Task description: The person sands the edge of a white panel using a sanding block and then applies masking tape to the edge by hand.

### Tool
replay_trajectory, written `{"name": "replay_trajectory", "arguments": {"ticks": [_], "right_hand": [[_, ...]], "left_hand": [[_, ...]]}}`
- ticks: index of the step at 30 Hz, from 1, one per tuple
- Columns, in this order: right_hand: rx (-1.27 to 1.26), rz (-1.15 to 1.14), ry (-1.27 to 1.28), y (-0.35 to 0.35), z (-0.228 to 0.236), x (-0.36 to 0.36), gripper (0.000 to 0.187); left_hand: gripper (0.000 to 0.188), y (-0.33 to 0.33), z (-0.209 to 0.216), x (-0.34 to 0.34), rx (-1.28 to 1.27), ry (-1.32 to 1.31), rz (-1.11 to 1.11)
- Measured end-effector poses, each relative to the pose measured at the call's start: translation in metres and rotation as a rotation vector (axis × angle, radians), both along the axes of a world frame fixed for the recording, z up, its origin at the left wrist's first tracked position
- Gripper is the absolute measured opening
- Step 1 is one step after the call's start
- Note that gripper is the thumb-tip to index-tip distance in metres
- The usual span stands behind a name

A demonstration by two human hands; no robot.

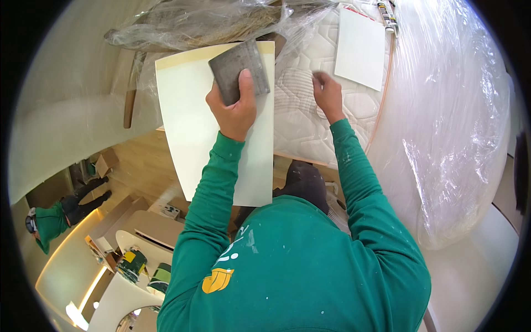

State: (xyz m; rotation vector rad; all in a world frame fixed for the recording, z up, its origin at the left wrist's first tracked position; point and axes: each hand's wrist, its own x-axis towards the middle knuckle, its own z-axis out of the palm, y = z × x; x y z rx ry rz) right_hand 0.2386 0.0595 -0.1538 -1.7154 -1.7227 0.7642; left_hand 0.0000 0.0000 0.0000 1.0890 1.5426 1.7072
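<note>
My left hand (233, 113) grips a flat, dark grey rectangular plate (229, 63), its thumb on the upper face and its other fingers hidden beneath. Under that plate lies a large white panel (204, 133) with a pale yellow strip along its far edge. The panel's near end reaches toward my body. Over to the right, my right hand (328, 97) is closed, fingertips curled together and slightly blurred; whether anything sits between them is hidden. Below it is a quilted white mattress (354, 113) under clear plastic, with a ribbed pale cloth (298, 88) beside the hand.
Beyond my right hand lie a smaller white sheet (359, 52) and a cartridge tube (389, 21). Crumpled plastic film (193, 25) covers things at the back; more film (442, 122) hangs at right. Paint cans (131, 264) stand lower left. Another person (55, 216) is far left.
</note>
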Motion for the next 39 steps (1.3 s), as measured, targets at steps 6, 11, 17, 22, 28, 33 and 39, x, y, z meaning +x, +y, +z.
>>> {"name": "replay_trajectory", "arguments": {"ticks": [6,11,17,22,28,33,39], "right_hand": [[0.079,0.109,0.536,0.021,0.172,-0.078,0.022],[0.054,0.079,0.435,0.024,0.172,-0.087,0.024],[0.065,0.032,0.335,0.020,0.179,-0.093,0.026],[0.138,0.014,0.183,0.020,0.184,-0.101,0.022],[0.304,0.011,-0.027,0.021,0.183,-0.109,0.017],[0.350,0.025,-0.094,0.022,0.181,-0.113,0.013],[0.393,0.071,-0.050,0.026,0.170,-0.110,0.007]], "left_hand": [[0.025,0.013,0.005,0.003,0.019,0.084,-0.031],[0.017,0.017,0.003,0.002,0.100,0.135,-0.047],[0.012,0.014,0.009,0.004,0.085,0.165,-0.046],[0.030,0.015,0.002,-0.002,0.107,0.253,-0.070],[0.044,0.016,-0.003,-0.003,0.127,0.315,-0.071],[0.036,0.016,0.005,-0.002,0.149,0.355,-0.052],[0.022,0.018,0.010,-0.003,0.188,0.402,-0.060]]}}
